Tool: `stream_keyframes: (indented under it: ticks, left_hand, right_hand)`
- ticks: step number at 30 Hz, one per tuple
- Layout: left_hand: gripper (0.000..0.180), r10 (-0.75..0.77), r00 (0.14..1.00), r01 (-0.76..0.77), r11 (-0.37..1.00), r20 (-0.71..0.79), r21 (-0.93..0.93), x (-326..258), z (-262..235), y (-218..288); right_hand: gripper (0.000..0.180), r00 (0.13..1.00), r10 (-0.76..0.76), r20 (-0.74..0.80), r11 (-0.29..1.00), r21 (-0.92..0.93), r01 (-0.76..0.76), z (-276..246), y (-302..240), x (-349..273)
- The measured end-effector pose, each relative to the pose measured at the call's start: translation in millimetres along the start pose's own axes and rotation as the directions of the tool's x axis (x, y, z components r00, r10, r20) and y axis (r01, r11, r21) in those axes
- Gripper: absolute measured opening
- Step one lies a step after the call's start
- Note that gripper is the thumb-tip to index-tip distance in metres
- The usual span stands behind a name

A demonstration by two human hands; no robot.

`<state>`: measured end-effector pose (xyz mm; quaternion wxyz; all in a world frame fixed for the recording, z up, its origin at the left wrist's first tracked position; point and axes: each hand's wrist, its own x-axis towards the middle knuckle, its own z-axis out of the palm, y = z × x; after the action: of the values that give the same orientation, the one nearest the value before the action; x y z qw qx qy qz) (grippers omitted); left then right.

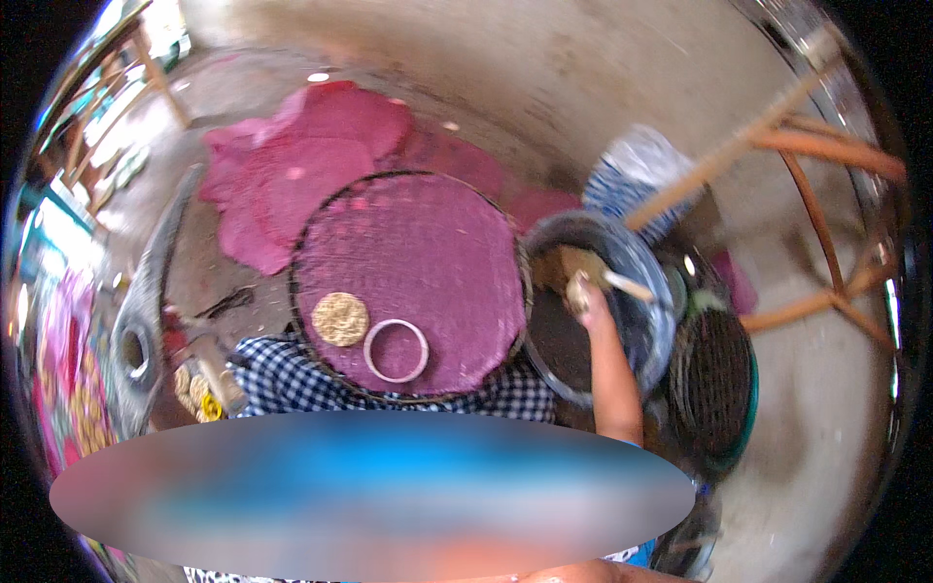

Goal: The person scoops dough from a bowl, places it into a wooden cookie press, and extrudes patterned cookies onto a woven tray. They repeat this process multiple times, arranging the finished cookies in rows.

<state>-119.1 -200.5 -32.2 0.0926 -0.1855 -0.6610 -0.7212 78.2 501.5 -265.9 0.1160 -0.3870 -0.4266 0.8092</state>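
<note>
My right hand (580, 294) reaches down into a grey-blue plastic tub (649, 243). Its fingers look closed round a small pale lump whose kind is unclear. Close beside the hand lies a pale handle (628, 286); what it belongs to is hidden. Brown and dark matter (561, 345) fills part of the tub. To the left, a large round tray (428, 243) with a dark rim and purple surface rests on a checked cloth (282, 364). A pale, bumpy round disc (340, 320) and a white ring (396, 351) lie on it. My left hand is not visible.
Pink-purple sheeting (321, 146) spreads over the floor beyond the tray. Behind the tub stands a blue-and-white sack (637, 180). A dark round woven thing (714, 384) and wooden poles (792, 313) are at the right. A grey curved object with a hole (146, 330) stands at the left.
</note>
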Motion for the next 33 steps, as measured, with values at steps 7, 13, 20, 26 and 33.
stream_keyframes:
  ticks: [7,13,20,26,33]
  left_hand:
    - [0.047,-0.012,0.999,0.012,1.000,0.043,-0.002,0.7,-13.3,-14.3]
    - [0.047,-0.068,0.986,0.068,0.998,0.151,0.008,2.5,-4.4,-21.5]
    - [0.049,-0.179,0.923,0.273,0.928,0.340,-0.252,10.8,25.0,-84.3]
    - [0.042,-0.195,0.902,0.146,0.978,0.385,0.152,5.7,89.9,-57.8]
    - [0.051,-0.005,0.927,-0.027,0.996,0.374,0.080,-4.3,151.0,-14.6]
  right_hand:
    - [0.040,0.981,-0.161,0.111,0.984,0.094,0.151,29.8,-7.5,-51.1]
    - [0.045,0.981,-0.174,0.084,0.956,0.255,0.148,51.4,-11.2,-90.6]
    - [0.032,0.904,-0.427,-0.040,0.891,0.151,0.427,92.6,1.8,-153.5]
    - [0.051,0.825,-0.532,0.193,0.796,0.446,0.409,98.8,21.5,-206.4]
    - [0.061,0.839,-0.506,0.202,0.781,0.520,0.346,115.3,43.3,-248.3]
